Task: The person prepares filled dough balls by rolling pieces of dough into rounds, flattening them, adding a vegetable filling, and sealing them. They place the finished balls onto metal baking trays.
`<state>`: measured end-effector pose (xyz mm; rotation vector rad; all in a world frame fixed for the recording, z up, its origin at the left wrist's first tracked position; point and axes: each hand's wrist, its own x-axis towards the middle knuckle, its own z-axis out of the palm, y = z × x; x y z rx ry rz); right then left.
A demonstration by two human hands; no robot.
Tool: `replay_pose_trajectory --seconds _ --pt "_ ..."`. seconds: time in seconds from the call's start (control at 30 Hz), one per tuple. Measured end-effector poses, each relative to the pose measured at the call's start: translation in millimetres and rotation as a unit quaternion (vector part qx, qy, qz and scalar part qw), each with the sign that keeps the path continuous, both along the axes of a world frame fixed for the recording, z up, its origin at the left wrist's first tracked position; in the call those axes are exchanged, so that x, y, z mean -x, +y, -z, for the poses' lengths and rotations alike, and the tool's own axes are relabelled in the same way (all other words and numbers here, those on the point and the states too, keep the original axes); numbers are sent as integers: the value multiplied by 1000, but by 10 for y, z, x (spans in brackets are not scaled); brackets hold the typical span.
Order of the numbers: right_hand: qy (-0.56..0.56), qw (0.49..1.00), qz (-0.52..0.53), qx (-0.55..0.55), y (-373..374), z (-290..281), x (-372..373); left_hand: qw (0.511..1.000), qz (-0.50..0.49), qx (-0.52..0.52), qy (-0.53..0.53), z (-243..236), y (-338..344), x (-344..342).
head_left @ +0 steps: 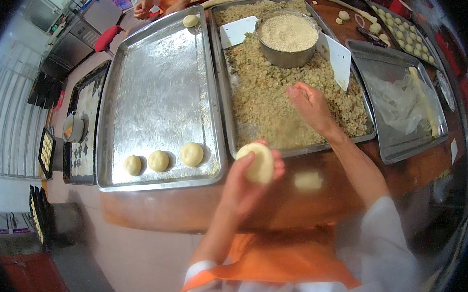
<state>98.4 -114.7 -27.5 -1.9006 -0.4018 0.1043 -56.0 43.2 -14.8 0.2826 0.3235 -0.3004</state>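
A flattened round of pale dough (259, 165) rests in my left hand (238, 188), thumb across its face and fingers behind. My right hand (313, 108) hovers over a large metal tray (222, 92) of crumbly, chopped filling (261, 103). Its fingers are curled together; whatever they hold is hidden. On the filling stands a round metal bowl (287, 60) of pale crumbs, with a white scraper (238, 32) to its left and another white scraper (339, 60) to its right. A small dough piece (308, 181) lies on the wooden table between my forearms.
Three dough balls (159, 161) line the near edge of the left metal tray (108, 127); another ball (190, 21) sits at its far corner. At right, a tray (388, 146) holds plastic film and a dough strip (423, 100). Co-workers' hands (180, 0) show across the table (156, 204).
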Motion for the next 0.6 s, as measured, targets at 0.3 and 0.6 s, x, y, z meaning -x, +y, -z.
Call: replay_pose_trajectory --seconds 0.3,0.6 --pt "288 911 -142 -258 -44 38 -17 993 -92 31 -62 19 -17 -503" --pt "-224 964 -113 86 4 -99 510 959 -187 -196 -79 205 -448 -784"
